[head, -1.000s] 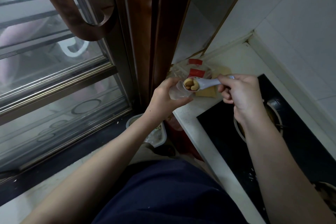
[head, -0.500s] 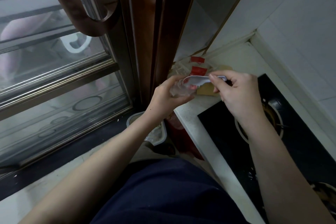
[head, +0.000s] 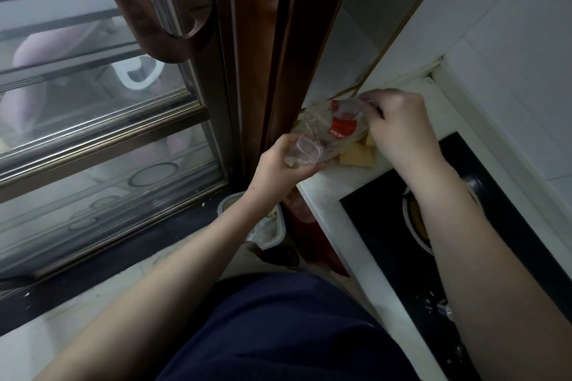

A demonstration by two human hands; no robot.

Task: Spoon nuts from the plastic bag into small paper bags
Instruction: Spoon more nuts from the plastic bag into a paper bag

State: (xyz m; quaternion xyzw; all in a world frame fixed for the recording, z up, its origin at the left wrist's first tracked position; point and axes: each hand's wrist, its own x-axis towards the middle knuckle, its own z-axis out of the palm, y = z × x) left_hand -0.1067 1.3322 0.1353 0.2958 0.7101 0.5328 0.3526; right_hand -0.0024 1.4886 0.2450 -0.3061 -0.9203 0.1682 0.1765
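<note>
My left hand grips a small clear bag at the counter's near corner. Just behind it the plastic bag, clear with a red label, stands against the brown door frame. My right hand is at that bag's mouth with its fingers closed. The spoon it carries is almost wholly hidden by the fingers and the bag. Tan paper bags lie flat on the counter under my right hand.
A black stove top with a burner fills the white counter to the right. White tiled walls close the corner. A white tub sits on the floor beside the sliding glass door.
The spoon held nuts over the small clear bag, then tipped into it. My right hand has since moved back and up to the plastic bag's mouth. My left hand stayed put.
</note>
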